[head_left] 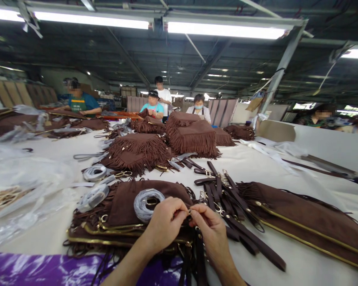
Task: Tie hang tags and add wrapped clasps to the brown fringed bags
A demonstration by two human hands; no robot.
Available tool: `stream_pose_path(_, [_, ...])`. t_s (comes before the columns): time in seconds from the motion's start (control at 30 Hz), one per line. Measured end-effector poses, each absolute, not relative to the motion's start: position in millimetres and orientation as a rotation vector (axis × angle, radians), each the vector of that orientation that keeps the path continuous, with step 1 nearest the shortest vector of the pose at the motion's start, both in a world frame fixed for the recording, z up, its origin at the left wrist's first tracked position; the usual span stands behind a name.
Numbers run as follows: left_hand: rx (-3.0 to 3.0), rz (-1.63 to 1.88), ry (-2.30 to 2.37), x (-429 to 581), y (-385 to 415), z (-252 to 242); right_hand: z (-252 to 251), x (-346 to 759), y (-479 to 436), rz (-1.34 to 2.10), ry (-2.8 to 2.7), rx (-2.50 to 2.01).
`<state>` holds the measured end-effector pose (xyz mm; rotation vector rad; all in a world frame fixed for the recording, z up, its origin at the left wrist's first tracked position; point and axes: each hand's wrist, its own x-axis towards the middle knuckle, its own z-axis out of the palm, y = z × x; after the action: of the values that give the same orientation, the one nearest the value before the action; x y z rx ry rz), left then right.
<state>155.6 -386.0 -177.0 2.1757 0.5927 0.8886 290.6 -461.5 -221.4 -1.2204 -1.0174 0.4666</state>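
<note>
My left hand and my right hand meet at the near edge of the table, fingers pinched together on a small metal clasp at the end of a dark brown strap. They work over a brown suede fringed bag with gold zip trim. A wrapped coil of chain lies on that bag just left of my left hand. Several loose brown straps with metal clips lie to the right of my right hand.
Stacks of brown fringed bags fill the middle of the white table. Clear plastic bags lie at left, more flat bags at right. Several people stand or sit along the far side. Purple cloth covers the near edge.
</note>
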Motion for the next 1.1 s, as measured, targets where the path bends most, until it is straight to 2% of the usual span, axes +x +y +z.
stream_pose_path(0.5, [2.174, 0.914, 0.695, 160, -390, -180, -221, 287, -460, 0.412, -1.096, -1.25])
stream_pose_path(0.8, [2.193, 0.941, 0.829, 167, -395, -193, -216, 283, -460, 0.187, -1.242, -1.273])
stream_pose_path(1.0, [2.269, 0.913, 0.697, 147, -382, -174, -221, 289, -462, 0.273, -1.267, -1.303])
stream_pose_path(1.1, [2.46, 0.916, 1.06, 125, -359, -164, -224, 293, -463, 0.306, -1.18, -1.319])
